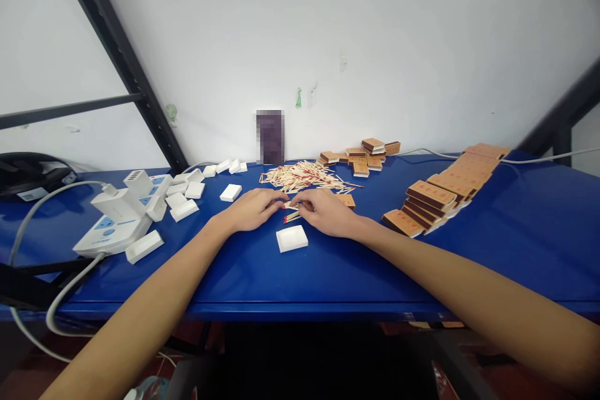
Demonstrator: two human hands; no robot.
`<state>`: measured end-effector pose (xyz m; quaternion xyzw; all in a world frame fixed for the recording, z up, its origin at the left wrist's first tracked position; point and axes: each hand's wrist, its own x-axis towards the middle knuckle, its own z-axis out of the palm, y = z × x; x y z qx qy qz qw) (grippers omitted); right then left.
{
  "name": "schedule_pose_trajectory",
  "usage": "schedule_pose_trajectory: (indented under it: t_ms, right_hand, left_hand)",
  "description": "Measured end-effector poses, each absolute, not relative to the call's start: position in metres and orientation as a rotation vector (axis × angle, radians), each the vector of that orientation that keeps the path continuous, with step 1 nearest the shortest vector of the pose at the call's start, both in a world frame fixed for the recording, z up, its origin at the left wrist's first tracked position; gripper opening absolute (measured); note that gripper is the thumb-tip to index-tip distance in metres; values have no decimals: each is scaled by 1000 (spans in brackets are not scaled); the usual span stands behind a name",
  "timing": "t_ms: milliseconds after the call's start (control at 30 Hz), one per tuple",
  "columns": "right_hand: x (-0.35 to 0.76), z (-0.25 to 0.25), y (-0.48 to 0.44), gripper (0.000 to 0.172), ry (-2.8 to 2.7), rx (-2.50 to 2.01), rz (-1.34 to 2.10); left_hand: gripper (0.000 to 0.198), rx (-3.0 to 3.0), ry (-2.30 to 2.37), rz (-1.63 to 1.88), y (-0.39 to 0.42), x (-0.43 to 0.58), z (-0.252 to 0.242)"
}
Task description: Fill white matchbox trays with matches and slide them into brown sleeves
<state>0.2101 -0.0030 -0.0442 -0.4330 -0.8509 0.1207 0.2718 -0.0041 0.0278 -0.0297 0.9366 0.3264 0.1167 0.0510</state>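
Note:
My left hand and my right hand meet fingertip to fingertip at the middle of the blue table. Between them, a few red-tipped matches lie partly covered by my fingers. Both hands are closed, with bent fingers gathered on the match ends; how many each one pinches is hidden. Just in front of them sits a white, shallow matchbox tray, its open side up. Behind my hands spreads a large loose heap of matches. Beside my right hand, an orange-brown matchbox sleeve is partly hidden.
Stacked matchboxes run along the right, and more matchboxes lie at the back. Several white trays are scattered at the left, near a power strip with plugs and cables. A dark pixelated panel stands against the wall.

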Motion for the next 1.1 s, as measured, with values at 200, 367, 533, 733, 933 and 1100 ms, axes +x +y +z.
schedule_pose_trajectory:
  t_ms: [200, 367, 533, 733, 933, 1100]
  right_hand:
    - [209, -43, -5, 27, -2327, -1199, 298]
    - [209, -42, -5, 24, -2321, -1193, 333]
    - [209, -42, -6, 21, -2321, -1183, 334]
    - [208, -40, -9, 22, -2340, -1172, 371]
    - [209, -41, -8, 29, -2331, -1176, 334]
    - [208, -41, -8, 30, -2370, -1219, 298]
  left_hand:
    - [33, 2846, 1022, 332, 29, -5, -31]
    - [33, 2863, 1007, 336, 31, -5, -32]
    - [34, 2868, 1001, 340, 31, -5, -32]
    - [33, 2865, 1006, 336, 30, -4, -31]
    - [33, 2857, 1008, 331, 29, -5, -30]
    - [34, 2848, 1009, 346, 30, -5, -32]
